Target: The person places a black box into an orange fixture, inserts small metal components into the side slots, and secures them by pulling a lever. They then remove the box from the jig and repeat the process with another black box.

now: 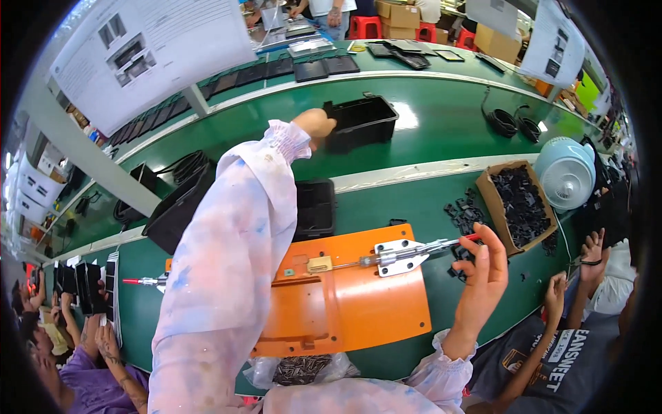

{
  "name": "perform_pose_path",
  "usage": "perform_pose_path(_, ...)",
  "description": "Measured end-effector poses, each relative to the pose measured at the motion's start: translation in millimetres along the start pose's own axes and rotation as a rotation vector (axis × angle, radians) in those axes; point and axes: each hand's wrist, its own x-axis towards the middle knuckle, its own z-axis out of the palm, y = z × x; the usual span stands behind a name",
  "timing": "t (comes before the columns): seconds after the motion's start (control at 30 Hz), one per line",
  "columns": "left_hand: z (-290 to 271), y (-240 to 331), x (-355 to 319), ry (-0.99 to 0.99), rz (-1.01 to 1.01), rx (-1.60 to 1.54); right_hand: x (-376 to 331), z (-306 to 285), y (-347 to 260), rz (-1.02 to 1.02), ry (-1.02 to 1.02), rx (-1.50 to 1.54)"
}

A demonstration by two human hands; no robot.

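One orange fixture [379, 303], a smooth, flat slab with a shallow recess, lies on the green bench in front of me, partly under my left sleeve [214, 262]. On its right half I count one shiny metal clamp [398, 256] of rods and rounded barrels, bolted to one white plate [414, 264], with one small brass-coloured block [319, 265] at the rod's inner end. Its one slim red grip [467, 238] reaches my right hand [479, 283], which is loosely open, fingers bent and parted; I cannot tell whether they press on it. A second red grip [131, 281] juts out left of my sleeve. My left hand [314, 124] is stretched far forward, fingers curled in at the left end of one deep, rectangular black bin [376, 131]; I cannot tell whether they hold anything. One more black tray [317, 224] sits just behind the fixture. To the right stands one open cardboard box [491, 207], heaped with angular black pieces too many to count, more scattered beside it, and one rounded pale-blue fan [567, 172]. Two coiled black cables [502, 123] lie farther back. Nearest my body, one crinkled clear bag [262, 372] holds countless small metal pieces.
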Motion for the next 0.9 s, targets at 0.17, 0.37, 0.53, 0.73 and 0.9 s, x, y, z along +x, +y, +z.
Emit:
perform_pose_path(0.17, -42, 6, -122, 0.471, 0.505, 0.406, -6, 0, -3, -0.057, 0.022, 0.0)
perform_pose_path(0.37, -33, -21, -336, 0.389, 0.67, 0.292, -17, -12, 5, -0.145, -0.01, -0.253)
perform_pose_path(0.53, -18, -77, -388, 0.582, 0.382, 0.263, -16, -15, 7, -0.192, 0.012, -0.36)
perform_pose_path(0.73, 1, -126, -366, 0.585, 0.42, 0.192, -12, -26, 14, -0.27, -0.012, -0.533)
perform_pose_path(0.9, 26, -149, -367, 0.558, 0.434, 0.089, -5, -9, -33, -0.374, -0.176, -0.629)
